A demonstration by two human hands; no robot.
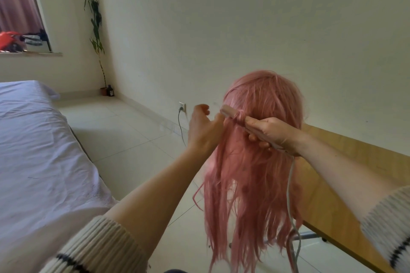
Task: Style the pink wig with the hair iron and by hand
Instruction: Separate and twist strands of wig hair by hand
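There I was, right hand (269, 132) wrapped tight round the handle of the hair iron (233, 115), its plates clamped on a lock wound round them at the middle of the frame, high on the pink wig (255, 162) that hung down right of centre. My left hand (203, 128) sat just beside the iron's tip, thumb touching the strands below it, the other fingers (203, 108) curled loosely and holding nothing I could make out. To do this well, I judged, I had to keep the lock taut, slide the iron slowly and evenly, and keep that thumb off the hot plates. The cord (290, 195) trailed down through the hair at lower right, a likely snag. The desk (355, 173) ran along the right, the bed (44, 150) filled the left, and a wall socket (182, 106) showed behind my left hand.
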